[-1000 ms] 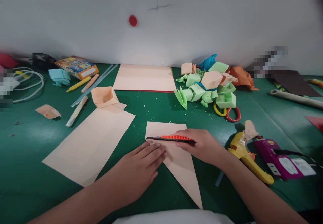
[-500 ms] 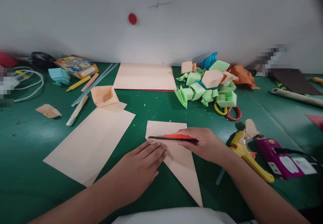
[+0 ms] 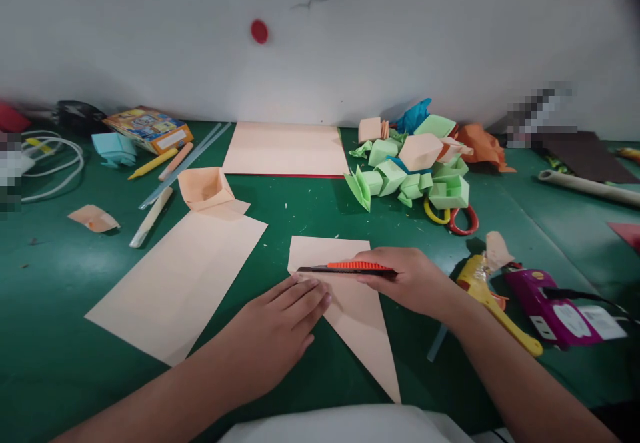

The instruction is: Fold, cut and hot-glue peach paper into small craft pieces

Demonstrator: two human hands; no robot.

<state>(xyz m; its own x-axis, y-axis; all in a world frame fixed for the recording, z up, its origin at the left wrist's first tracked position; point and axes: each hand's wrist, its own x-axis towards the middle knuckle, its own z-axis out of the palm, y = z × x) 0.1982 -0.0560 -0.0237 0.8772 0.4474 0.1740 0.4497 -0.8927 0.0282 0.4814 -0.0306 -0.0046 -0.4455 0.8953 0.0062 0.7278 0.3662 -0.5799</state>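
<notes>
Left hand point(image 3: 280, 326) flat & open pins peach folded paper triangle point(image 3: 363, 326), right hand point(image 3: 410, 280) closed on orange-black utility knife point(image 3: 350, 268) across it; fold done, top strip looks uncut.

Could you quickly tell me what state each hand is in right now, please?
Left hand: open, flat, pressing down on the peach paper.
Right hand: closed, holding the utility knife across that paper.
</notes>
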